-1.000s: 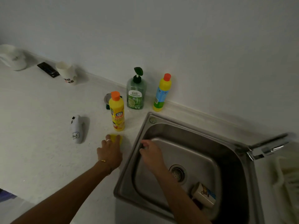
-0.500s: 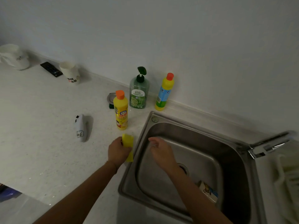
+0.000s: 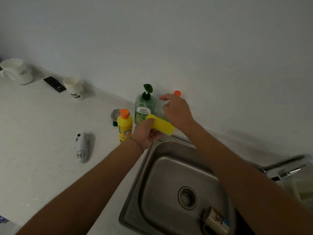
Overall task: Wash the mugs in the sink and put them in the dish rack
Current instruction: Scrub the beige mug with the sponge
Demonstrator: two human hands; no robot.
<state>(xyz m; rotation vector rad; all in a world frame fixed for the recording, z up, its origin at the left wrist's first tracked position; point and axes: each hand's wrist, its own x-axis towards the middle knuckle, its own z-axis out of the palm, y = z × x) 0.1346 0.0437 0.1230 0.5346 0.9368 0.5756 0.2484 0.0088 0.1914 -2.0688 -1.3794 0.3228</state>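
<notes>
A yellow sponge is gripped by the left hand at the sink's back-left corner, while the right hand, fingers loose, is raised beside the green soap bottle, nothing held.

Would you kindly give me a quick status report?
Left hand grips sponge. Right hand open, near soap bottle. Mug lying in sink, unwashed. Nothing blocking.
</notes>
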